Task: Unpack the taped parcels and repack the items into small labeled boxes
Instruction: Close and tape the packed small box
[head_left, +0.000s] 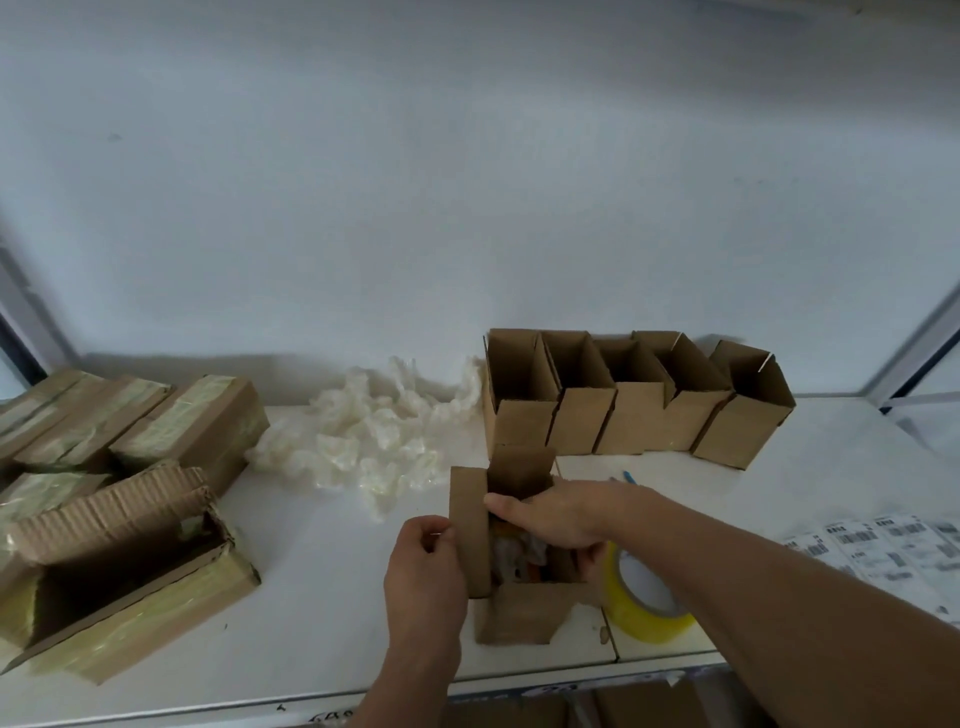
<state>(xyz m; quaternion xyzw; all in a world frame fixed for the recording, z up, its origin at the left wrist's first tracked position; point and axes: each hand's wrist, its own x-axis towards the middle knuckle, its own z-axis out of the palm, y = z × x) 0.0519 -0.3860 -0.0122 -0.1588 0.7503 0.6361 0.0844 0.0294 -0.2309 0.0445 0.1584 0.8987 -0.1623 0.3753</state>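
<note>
Head view: both hands (426, 556) (558, 525) grip 1 corrugated cardboard box (511, 616).

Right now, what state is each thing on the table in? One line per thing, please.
Small box: flaps open, items inside.
Left hand: holds the box's left flap.
Right hand: reaches over the box opening, gripping its right side.
Row of boxes: upright, tops open.
Opened parcel: lid torn up.
Taped parcels: sealed.
Tape roll: lying flat.
Label sheet: flat, labels on it.
Plastic wrap: crumpled pile.
</note>
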